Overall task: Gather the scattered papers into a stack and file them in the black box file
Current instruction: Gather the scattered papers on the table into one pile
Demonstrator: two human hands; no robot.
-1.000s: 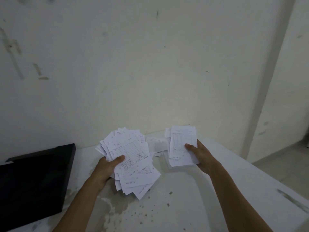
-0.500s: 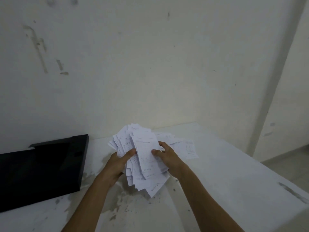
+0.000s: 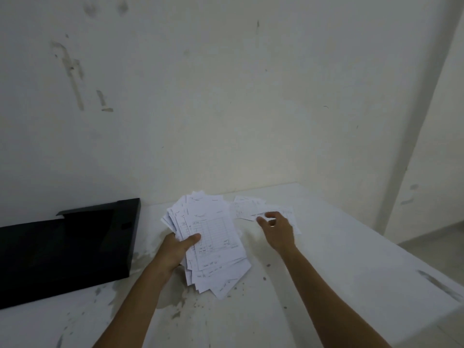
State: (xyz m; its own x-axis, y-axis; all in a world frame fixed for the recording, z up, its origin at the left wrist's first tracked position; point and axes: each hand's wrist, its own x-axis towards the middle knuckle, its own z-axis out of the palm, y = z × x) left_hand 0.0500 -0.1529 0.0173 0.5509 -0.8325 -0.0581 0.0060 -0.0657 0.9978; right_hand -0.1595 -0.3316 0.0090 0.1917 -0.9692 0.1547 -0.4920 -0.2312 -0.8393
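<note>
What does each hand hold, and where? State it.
Left hand grips the paper stack at its left edge, thumb on top. Right hand holds nothing.

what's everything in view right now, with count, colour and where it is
fanned bundle of printed white paper slips: one bundle, exact count not readable, white with dark print, gripped in the left hand over the table's middle
loose white paper slips: a few, white, lying on the table at the back, right of the bundle, partly under the right hand
black box file: one, black, lying open on the table's left side against the wall
stained white table: one, white with dark specks and smears
marked off-white wall: one, off-white, behind the table
left hand: one, thumb on top of the bundle
right hand: one, fingers spread, over the loose slips
</note>
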